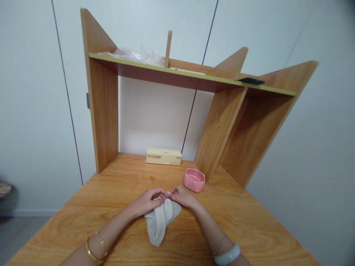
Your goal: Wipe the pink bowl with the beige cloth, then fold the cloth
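A pair of light grey socks (157,225) lies bunched on the wooden desk, the toe ends pointing toward me and to the right. My left hand (151,200) is at their far end, its fingers curled and pinching the fabric. From the other side, my right hand (181,195) pinches the same end of the socks between thumb and fingers. The fingertips of both hands nearly meet there. Just beyond my right hand sits a pink faceted bowl (194,181), apart from it.
A cream cling film box (163,157) lies at the back of the desk (119,195). Wooden shelf panels (222,129) rise behind and to the right. On the upper shelf are a clear plastic bag (138,55) and a dark flat object (251,80).
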The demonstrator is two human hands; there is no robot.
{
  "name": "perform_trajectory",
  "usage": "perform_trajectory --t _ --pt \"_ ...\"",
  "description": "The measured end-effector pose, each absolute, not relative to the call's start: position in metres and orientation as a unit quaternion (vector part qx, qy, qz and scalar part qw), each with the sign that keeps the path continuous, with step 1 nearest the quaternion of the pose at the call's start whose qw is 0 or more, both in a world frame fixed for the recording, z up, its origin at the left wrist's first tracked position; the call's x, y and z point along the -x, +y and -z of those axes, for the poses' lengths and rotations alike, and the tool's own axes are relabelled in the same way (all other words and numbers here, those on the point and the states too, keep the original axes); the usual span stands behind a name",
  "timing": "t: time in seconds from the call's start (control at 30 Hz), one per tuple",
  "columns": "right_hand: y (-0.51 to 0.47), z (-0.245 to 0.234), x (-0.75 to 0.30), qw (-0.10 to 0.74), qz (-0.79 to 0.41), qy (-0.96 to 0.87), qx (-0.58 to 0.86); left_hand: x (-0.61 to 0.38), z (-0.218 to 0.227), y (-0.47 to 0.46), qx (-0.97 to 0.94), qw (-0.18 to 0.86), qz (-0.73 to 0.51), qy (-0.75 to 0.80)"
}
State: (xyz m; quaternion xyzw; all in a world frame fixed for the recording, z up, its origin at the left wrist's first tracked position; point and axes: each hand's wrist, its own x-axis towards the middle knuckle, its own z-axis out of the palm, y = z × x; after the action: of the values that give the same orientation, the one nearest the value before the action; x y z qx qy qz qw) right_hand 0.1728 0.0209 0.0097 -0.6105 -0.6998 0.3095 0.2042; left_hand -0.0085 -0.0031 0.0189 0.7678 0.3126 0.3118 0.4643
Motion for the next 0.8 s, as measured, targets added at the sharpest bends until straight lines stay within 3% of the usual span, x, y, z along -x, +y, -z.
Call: perform_trajectory --t 0.47,0.8 --pt "-0.009 -0.026 -0.246 0.298 -0.280 -0.620 0.669 0.016 -0.023 0.004 -0.749 0.393 -0.390 0.362" --pt "-0.029 -0.006 -0.296 0.294 -0.319 -0.565 0.702 0.022 0.002 0.031 -0.704 0.281 -0.423 0.497"
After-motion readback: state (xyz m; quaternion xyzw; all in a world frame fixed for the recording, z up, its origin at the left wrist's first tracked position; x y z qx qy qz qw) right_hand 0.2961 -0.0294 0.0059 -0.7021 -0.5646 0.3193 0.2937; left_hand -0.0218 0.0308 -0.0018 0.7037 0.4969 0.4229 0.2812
